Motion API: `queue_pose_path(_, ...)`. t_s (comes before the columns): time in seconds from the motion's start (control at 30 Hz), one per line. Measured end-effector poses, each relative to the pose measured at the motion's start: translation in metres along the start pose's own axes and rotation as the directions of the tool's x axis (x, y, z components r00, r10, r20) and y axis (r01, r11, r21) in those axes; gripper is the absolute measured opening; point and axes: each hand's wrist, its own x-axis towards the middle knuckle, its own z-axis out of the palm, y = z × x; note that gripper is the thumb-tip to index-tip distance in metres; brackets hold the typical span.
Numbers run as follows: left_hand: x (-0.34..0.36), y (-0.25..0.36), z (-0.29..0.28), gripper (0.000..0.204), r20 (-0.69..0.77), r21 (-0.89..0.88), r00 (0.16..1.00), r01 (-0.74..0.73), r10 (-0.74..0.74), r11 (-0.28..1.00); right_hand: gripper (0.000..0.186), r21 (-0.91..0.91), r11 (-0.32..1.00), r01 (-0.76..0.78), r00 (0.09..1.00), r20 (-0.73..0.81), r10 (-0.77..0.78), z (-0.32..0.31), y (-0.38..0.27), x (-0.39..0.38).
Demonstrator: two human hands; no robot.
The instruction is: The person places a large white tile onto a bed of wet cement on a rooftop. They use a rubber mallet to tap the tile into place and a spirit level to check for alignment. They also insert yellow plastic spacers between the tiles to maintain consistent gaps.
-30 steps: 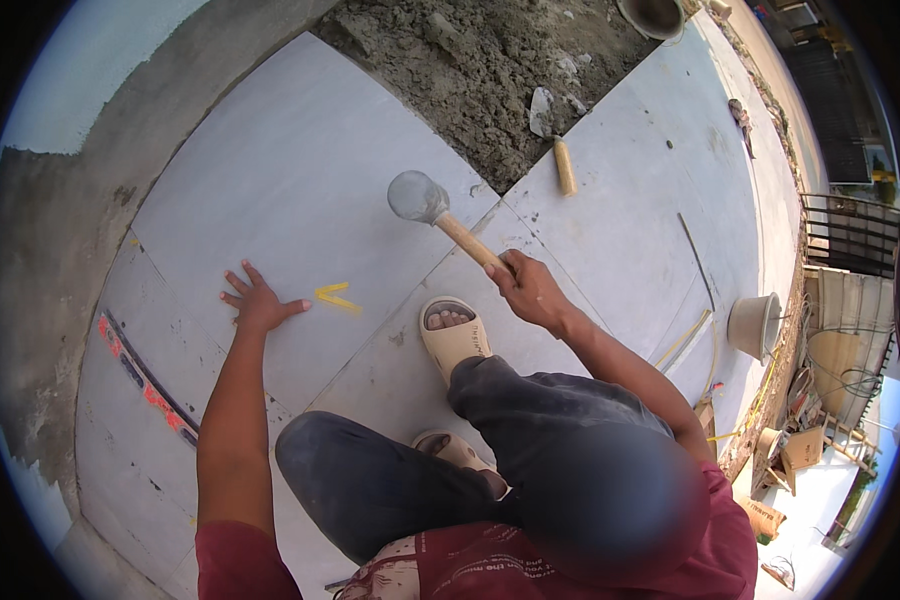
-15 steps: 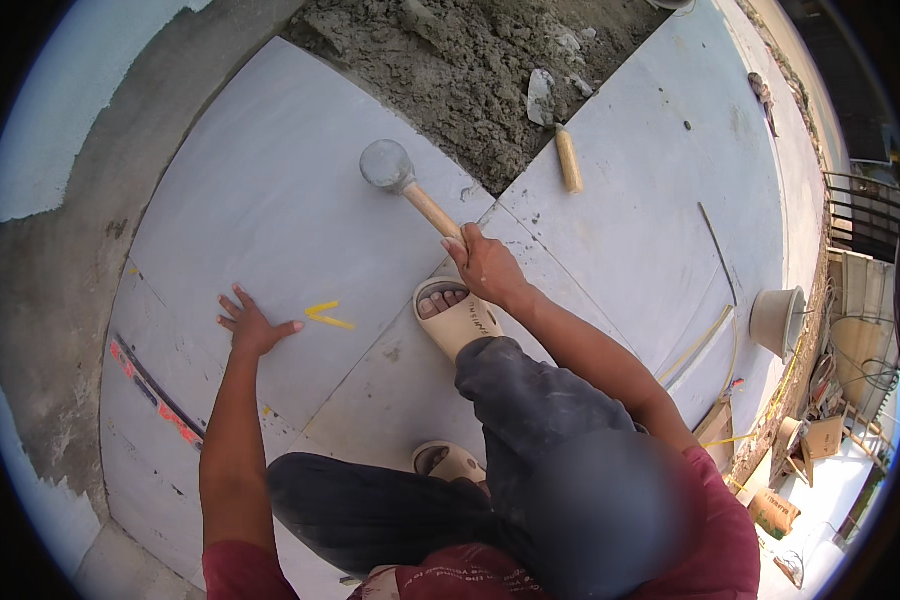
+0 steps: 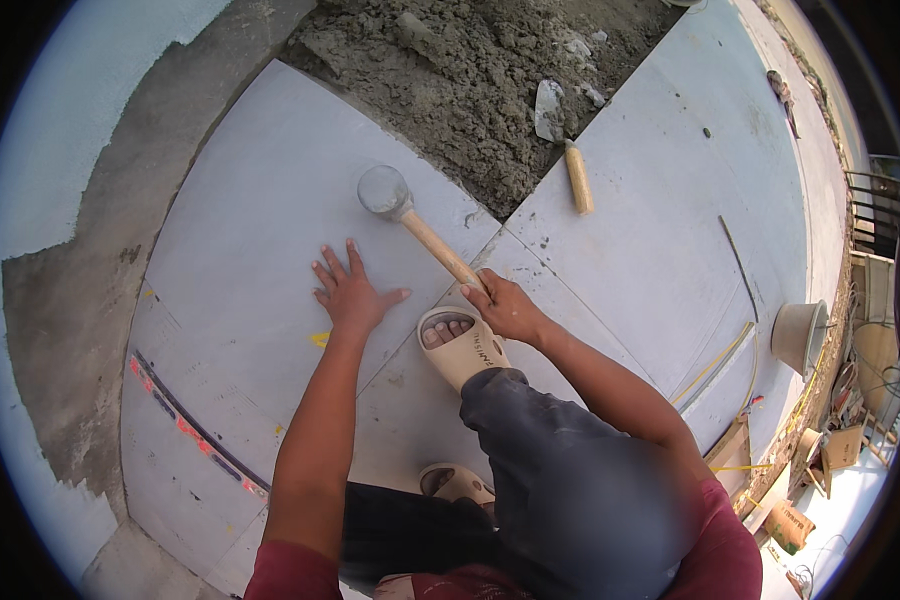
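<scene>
Tan sandal (image 3: 475, 350) by R hand (image 3: 512, 308), which grips wooden-handled mallet (image 3: 436, 244) over grey tile (image 3: 240, 195). L hand (image 3: 356, 302) splayed on tile nr mallet head: stray swing could bruise it. Hard blow might chip 1 corner by mortar bed (image 3: 450, 110).

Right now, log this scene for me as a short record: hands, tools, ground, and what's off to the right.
Left hand: palm down, spread over the pale left tile
Right hand: grip closed on the handle of the mallet
Mallet head: grey, over the same tile; contact unclear
Trowel: blade on the rough grey bed, wooden handle over the right tile
Off right: grey bucket
</scene>
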Motion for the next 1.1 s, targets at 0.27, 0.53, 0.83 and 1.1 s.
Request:
queue_pose_path(0.27,0.041,-0.141,-0.065,0.146,0.118,0.015,0.925,0.363,-0.362,0.932,0.051,-0.076,0.996,-0.055,0.998,0.008,0.055,0.005,-0.003,0.001)
queue_pose_path(0.53,0.051,-0.170,-0.054,0.154,0.156,-0.009,0.930,0.339,-0.334,0.941,0.042,0.035,0.999,-0.031,0.994,-0.100,0.034,-0.011,0.045,0.002)
queue_pose_path(0.83,0.064,-0.197,-0.035,0.156,0.126,-0.010,0.946,0.303,-0.300,0.953,0.013,0.628,0.698,-0.344,0.874,-0.057,0.482,-0.030,0.101,-0.131)
queue_pose_path(1.1,0.042,-0.185,-0.069,0.151,0.178,-0.054,0.933,0.328,-0.314,0.943,0.038,-0.624,0.730,-0.280,0.905,0.082,0.418,-0.074,0.121,-0.104)
